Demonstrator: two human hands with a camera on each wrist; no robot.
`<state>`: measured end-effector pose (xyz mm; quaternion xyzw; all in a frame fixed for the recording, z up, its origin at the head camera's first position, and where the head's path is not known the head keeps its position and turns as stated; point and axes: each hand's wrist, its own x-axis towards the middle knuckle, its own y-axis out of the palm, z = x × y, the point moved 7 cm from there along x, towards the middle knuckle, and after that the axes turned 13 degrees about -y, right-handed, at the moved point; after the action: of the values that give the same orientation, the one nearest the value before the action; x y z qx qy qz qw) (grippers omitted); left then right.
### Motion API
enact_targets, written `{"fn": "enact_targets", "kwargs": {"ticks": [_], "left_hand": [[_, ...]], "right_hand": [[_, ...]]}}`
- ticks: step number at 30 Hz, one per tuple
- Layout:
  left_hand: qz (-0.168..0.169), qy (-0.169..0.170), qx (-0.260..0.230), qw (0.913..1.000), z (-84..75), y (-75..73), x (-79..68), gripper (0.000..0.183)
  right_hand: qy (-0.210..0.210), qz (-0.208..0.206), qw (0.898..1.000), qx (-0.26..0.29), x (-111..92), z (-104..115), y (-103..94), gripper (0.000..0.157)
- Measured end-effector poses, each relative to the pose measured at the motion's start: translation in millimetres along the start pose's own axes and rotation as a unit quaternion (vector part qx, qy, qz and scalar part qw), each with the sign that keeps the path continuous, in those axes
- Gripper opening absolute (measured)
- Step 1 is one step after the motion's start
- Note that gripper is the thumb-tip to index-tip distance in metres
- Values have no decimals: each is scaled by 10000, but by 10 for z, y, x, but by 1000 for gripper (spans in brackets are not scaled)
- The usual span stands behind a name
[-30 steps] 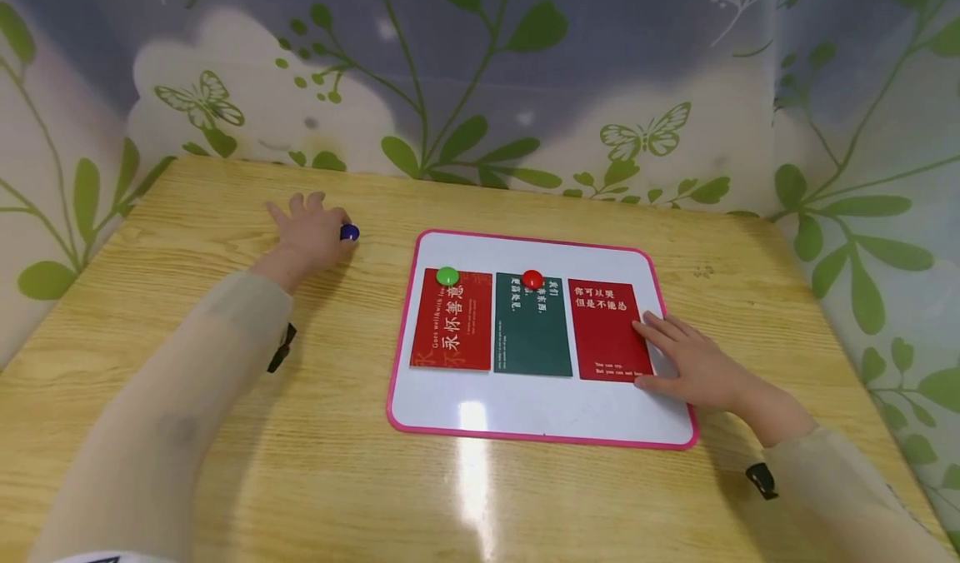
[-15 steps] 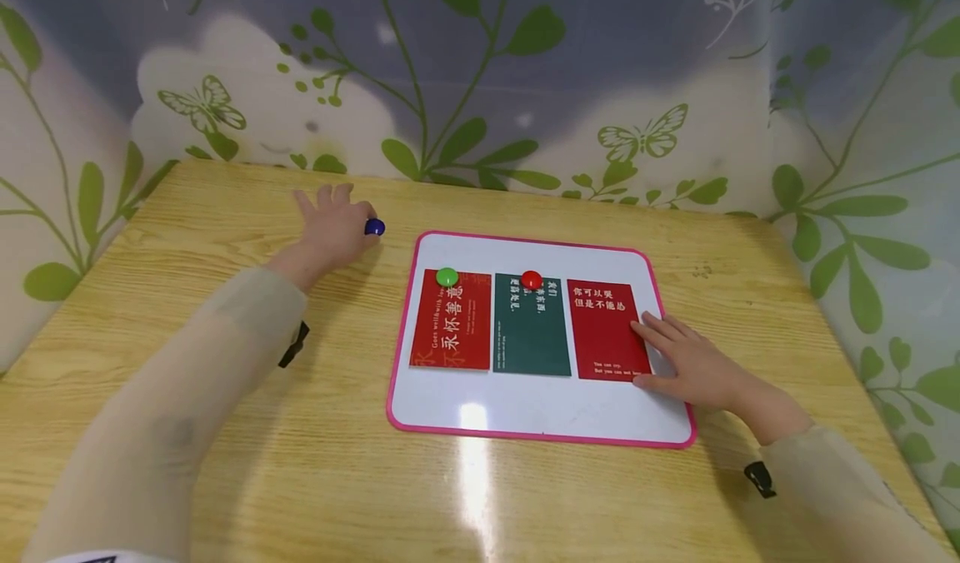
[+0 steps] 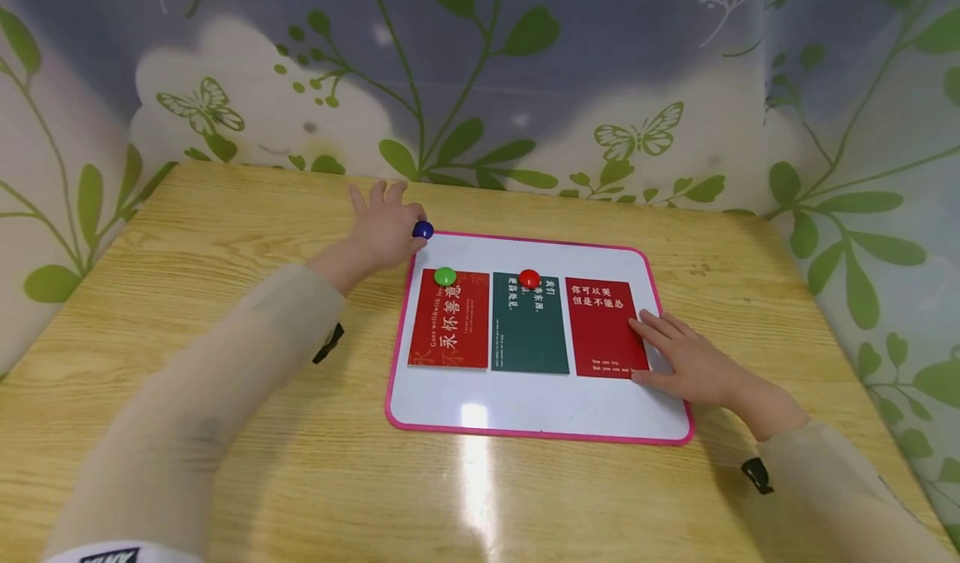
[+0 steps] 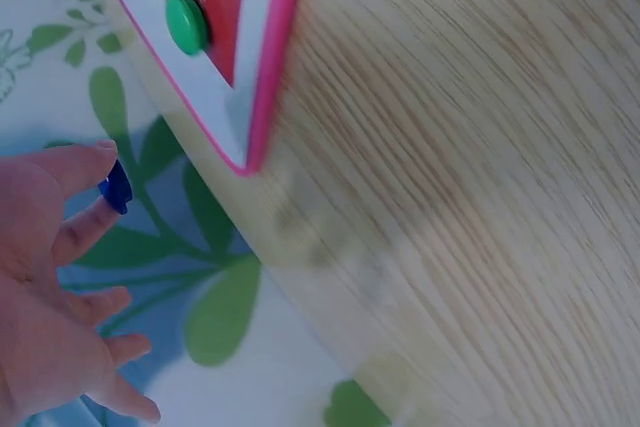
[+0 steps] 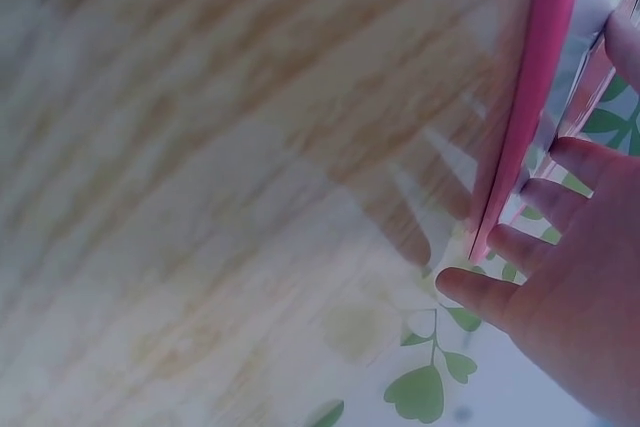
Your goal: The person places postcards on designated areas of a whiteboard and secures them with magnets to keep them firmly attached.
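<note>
Between thumb and index finger my left hand (image 3: pixel 382 231) pinches a round blue magnet (image 3: pixel 423 230), held over the top left corner of a pink-framed whiteboard (image 3: pixel 480 401). The blue magnet (image 4: pixel 117 188) also shows in the left wrist view. Three cards lie side by side on the board: a red card (image 3: pixel 468 330) under a green magnet (image 3: pixel 445 276), a dark green card (image 3: pixel 528 338) under a red magnet (image 3: pixel 529 278), and another red card (image 3: pixel 603 330) with no magnet on it. My right hand (image 3: pixel 690 359) rests with spread fingers on that last card's right edge and the board's right side.
The board lies on a light wooden table (image 3: pixel 322 463). Behind the table rises a wall covering (image 3: pixel 517 88) printed with leaves and butterflies. Light glares on the table and on the board's lower part.
My left hand has moved right with the blue magnet, from over the bare table to the board's top left corner. The right hand has stayed on the card.
</note>
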<state>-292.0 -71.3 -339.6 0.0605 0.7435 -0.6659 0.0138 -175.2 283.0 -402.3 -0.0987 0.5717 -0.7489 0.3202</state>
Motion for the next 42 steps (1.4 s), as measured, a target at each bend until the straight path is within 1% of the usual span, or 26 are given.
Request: {"fn": "enact_targets", "kwargs": {"ticks": [4, 11, 16, 23, 27, 33, 36, 42], "left_hand": [[-69, 180, 72, 9998, -145, 2, -28, 35], [-19, 274, 164, 9995, -344, 40, -86, 38], [18, 359, 178, 9992, -486, 76, -96, 41], [83, 458, 255, 9986, -645, 132, -96, 42], [156, 545, 303, 9979, -770, 136, -102, 44], [185, 730, 297, 9967, -1013, 134, -110, 43], [258, 858, 414, 9951, -1167, 174, -93, 44], [265, 1086, 442, 9927, -1469, 262, -51, 43]], "right_hand": [[41, 0, 10000, 22, 6, -5, 6, 83], [42, -22, 10000, 39, 4, -9, 8, 83], [28, -25, 10000, 18, 4, -14, 15, 84], [30, -18, 10000, 29, 14, -5, 12, 84], [18, -10, 10000, -5, 9, -10, 13, 84], [0, -19, 10000, -25, 10, 1, -1, 83], [13, -27, 10000, 22, 2, 11, -7, 82], [31, -37, 10000, 18, -9, 17, 5, 82]]}}
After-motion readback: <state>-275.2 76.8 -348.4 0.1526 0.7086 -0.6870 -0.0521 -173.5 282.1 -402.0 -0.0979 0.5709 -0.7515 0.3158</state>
